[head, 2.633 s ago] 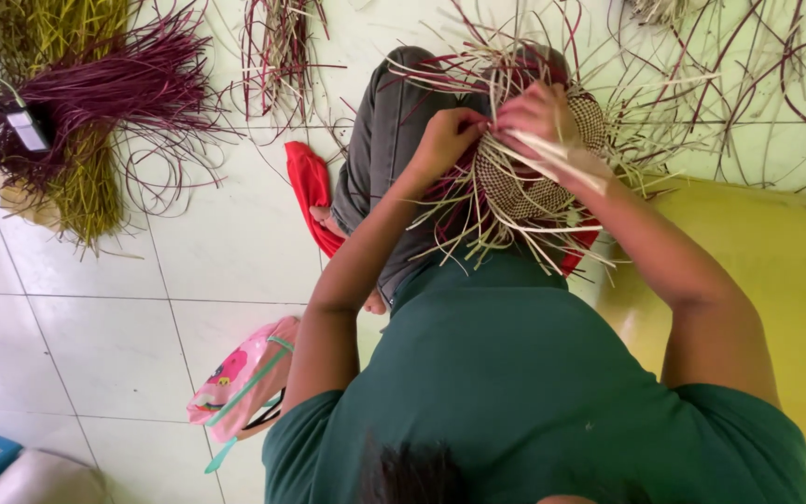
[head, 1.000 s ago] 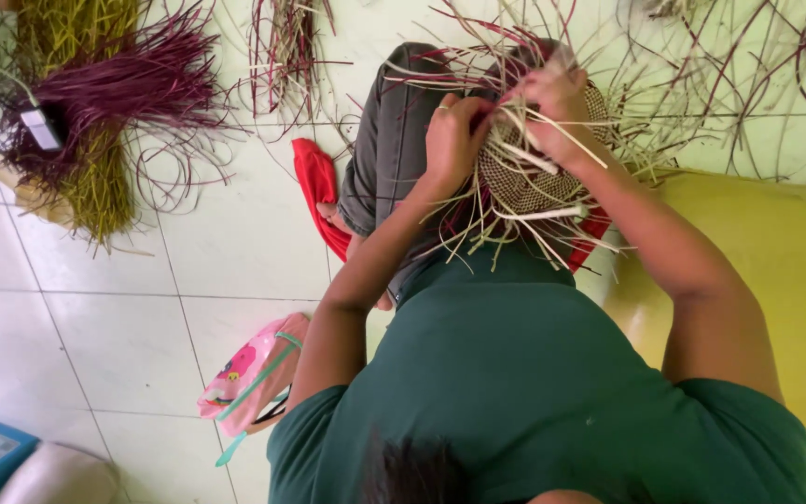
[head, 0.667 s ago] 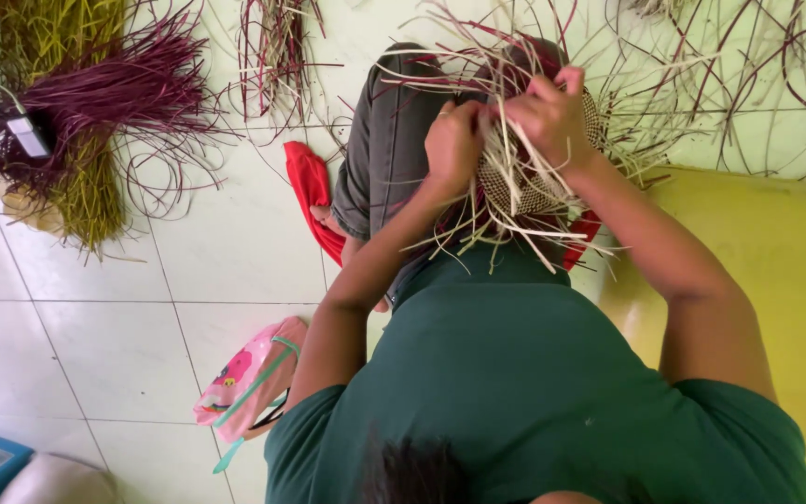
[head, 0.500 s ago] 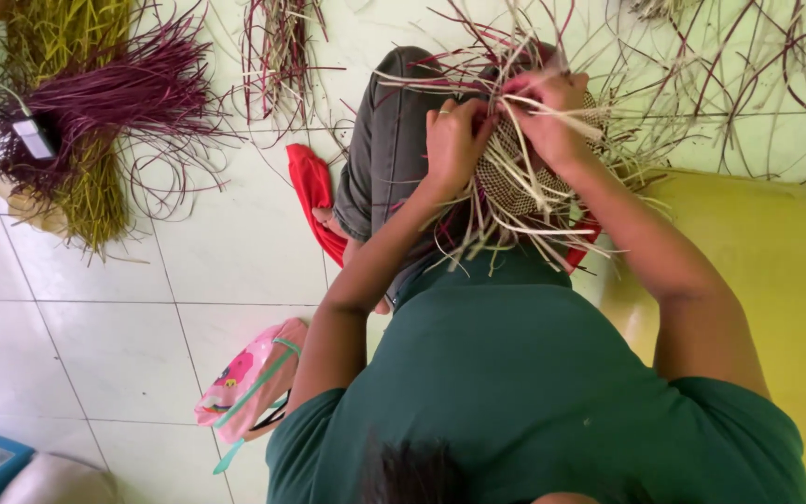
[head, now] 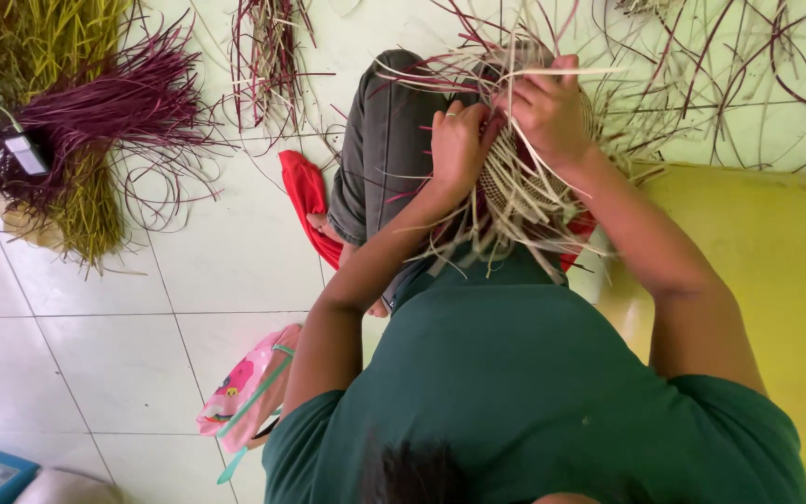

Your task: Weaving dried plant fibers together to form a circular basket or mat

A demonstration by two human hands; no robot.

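Observation:
A half-woven basket (head: 524, 201) of pale and dark red cane strips rests on my lap, loose strip ends sticking out all around. My left hand (head: 457, 145) presses against the basket's left side, fingers closed on strips there. My right hand (head: 548, 110) grips the top of the weave, pinching a pale strip that runs out to the right. The two hands are almost touching. My grey-trousered knee (head: 384, 140) lies just left of the basket.
A bundle of purple and green-yellow strips (head: 86, 121) lies on the white tiled floor at the upper left. A smaller strip bundle (head: 272, 56) lies at top centre. Red cloth (head: 308, 201) lies by my leg, a pink bag (head: 244, 392) on the floor, a yellow seat (head: 776, 271) at right.
My hands have moved closer together on top of the basket. The right hand has shifted left along the weave and now pinches a pale strip.

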